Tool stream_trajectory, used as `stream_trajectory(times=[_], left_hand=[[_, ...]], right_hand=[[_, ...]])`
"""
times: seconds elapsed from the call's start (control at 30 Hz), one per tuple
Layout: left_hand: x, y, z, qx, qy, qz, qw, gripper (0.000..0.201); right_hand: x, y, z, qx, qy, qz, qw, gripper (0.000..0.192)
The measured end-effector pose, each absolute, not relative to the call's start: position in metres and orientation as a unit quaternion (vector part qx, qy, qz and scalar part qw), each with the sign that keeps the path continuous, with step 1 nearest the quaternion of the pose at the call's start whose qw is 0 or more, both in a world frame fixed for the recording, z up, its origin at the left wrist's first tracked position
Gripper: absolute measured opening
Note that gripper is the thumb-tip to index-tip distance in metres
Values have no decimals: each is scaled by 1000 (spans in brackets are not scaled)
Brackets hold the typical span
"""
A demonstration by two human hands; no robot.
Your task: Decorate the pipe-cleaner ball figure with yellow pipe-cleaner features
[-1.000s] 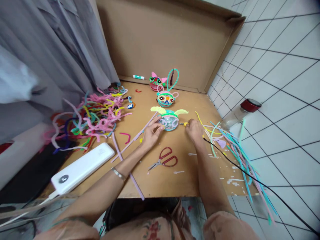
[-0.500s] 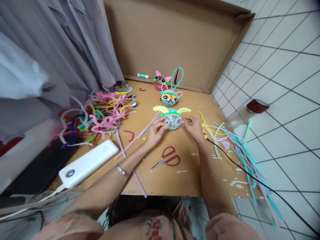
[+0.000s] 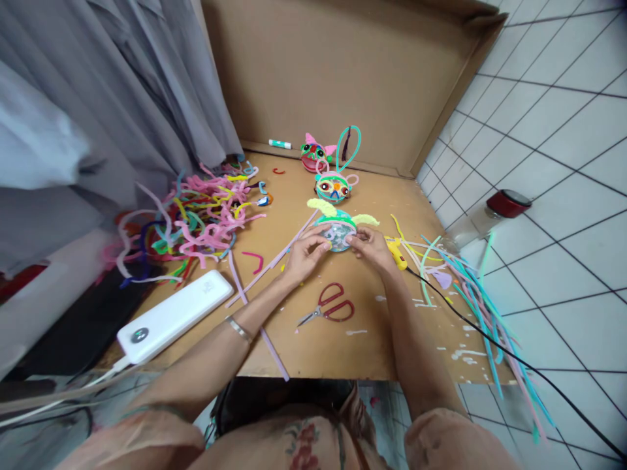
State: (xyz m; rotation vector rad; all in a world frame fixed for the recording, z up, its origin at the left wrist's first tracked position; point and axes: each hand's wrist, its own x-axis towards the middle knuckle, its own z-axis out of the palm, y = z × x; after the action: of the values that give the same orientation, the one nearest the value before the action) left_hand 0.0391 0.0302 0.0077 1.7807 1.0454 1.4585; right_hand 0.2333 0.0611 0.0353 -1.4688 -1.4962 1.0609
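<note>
**Two hands closing on a pipe-cleaner disc**

Far left of the fingers lie a tangled pile of pipe cleaners (image 3: 196, 219) and a white power bank (image 3: 176, 316), kept clear of the work. The left hand (image 3: 304, 253) curls its fingers (image 3: 321, 243) against the left edge of the round craft piece (image 3: 339, 232), steadying it on the cardboard sheet (image 3: 313, 346). The right hand (image 3: 368, 247) pinches the opposite edge, fingers half closed. Red scissors (image 3: 329, 307) lie just below both hands; the yellow glue gun (image 3: 396, 253) rests just right of the right hand.
</note>
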Motion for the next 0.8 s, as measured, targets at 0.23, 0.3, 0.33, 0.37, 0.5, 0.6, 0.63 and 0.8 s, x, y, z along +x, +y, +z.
stream_trajectory(times=[0.23,0.3,0.33,0.37,0.5,0.6,0.63,0.8], left_hand=[[40,28,7,676,400,548,287,25],[39,29,5,664,400,557,297,25],[39,29,5,661,403,558,300,25],[39,29,4,659,407,557,300,25],[38,29,3,660,408,559,293,25],[37,29,2,658,404,566,289,25],[36,29,1,656,403,568,289,25],[36,27,2,656,404,568,288,25]], right_hand=[[237,35,66,-665,-687,134,261,29],[231,12,74,-608,-757,126,204,26],[227,-2,75,-557,-800,149,165,29],[222,-16,75,-497,-840,182,123,32],[211,-64,60,-427,-884,185,33,32],[217,-77,45,-474,-866,149,60,34],[222,-77,41,-506,-849,130,72,32],[241,-51,34,-714,-692,-23,109,31]])
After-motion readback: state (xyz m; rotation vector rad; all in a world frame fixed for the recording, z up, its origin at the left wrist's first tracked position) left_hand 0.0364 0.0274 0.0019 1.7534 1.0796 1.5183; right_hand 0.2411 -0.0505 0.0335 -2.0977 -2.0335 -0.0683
